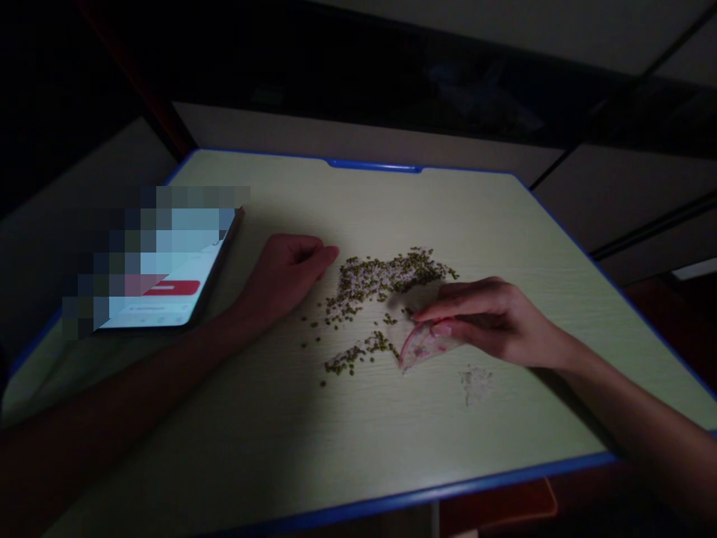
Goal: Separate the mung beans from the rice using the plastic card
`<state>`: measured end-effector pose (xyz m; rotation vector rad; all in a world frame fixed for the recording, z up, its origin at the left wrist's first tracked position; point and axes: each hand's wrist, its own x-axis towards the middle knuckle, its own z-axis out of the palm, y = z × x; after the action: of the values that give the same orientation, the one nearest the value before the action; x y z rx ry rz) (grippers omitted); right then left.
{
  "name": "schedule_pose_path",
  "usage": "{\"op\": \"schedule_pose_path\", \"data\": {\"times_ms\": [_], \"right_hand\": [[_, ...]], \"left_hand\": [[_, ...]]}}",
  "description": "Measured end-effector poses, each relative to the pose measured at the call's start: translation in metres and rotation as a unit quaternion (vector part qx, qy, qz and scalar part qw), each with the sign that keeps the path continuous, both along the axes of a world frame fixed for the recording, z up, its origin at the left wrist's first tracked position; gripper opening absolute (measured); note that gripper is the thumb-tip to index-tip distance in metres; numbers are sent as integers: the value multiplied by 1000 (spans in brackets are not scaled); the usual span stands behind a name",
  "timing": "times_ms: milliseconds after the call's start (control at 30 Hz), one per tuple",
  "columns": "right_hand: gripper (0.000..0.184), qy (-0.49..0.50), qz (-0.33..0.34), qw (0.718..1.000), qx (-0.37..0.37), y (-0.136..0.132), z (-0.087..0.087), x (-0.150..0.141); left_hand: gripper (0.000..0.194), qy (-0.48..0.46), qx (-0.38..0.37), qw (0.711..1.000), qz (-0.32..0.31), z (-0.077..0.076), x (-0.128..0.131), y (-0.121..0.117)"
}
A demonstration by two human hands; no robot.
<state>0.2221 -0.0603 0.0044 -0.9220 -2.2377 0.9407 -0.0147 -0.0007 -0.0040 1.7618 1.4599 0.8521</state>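
Observation:
My left hand (pixel 291 270) rests on the table as a loose fist, thumb side up, just left of a pile of small green beans mixed with white grains (pixel 381 278); nothing sticks out of it. Between the thumb and fingers of my right hand (pixel 493 321) is a small clear plastic bag (pixel 423 345) with a red edge. The bag's edge touches the tabletop beside a smaller line of green beans (pixel 358 353). Closer to me, below my right hand, lies a small separate heap of white grains (pixel 476 382).
The pale wood-look table (pixel 252 448) has a blue rim and a raised blue strip (pixel 375 167) at its far edge. On the left lies a tablet (pixel 168 306) with a lit screen, partly pixelated. Dark furniture stands behind; the surroundings are dim.

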Motion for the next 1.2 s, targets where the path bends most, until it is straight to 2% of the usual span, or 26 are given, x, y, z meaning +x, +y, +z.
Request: {"op": "schedule_pose_path", "data": {"times_ms": [100, 300, 533, 800, 1000, 1200], "right_hand": [[23, 0, -12, 1000, 0, -2, 0, -2], [21, 4, -80, 997, -6, -1, -1, 1], [22, 17, -79, 997, -13, -1, -1, 0], [23, 53, -125, 989, -66, -2, -4, 2], [24, 55, -113, 990, -69, 0, -6, 0], [22, 27, -95, 995, -20, 0, -4, -1]], "left_hand": [[34, -3, -3, 1000, -5, 1, 0, 0], [35, -18, -2, 1000, -13, 0, -1, -1], [36, -29, -13, 999, -18, 1, -1, -1], [35, -26, -22, 999, -19, 2, 0, -1], [34, -23, -5, 1000, -10, -1, 0, 0], [34, -23, -1, 1000, -8, -1, 0, 0]]}}
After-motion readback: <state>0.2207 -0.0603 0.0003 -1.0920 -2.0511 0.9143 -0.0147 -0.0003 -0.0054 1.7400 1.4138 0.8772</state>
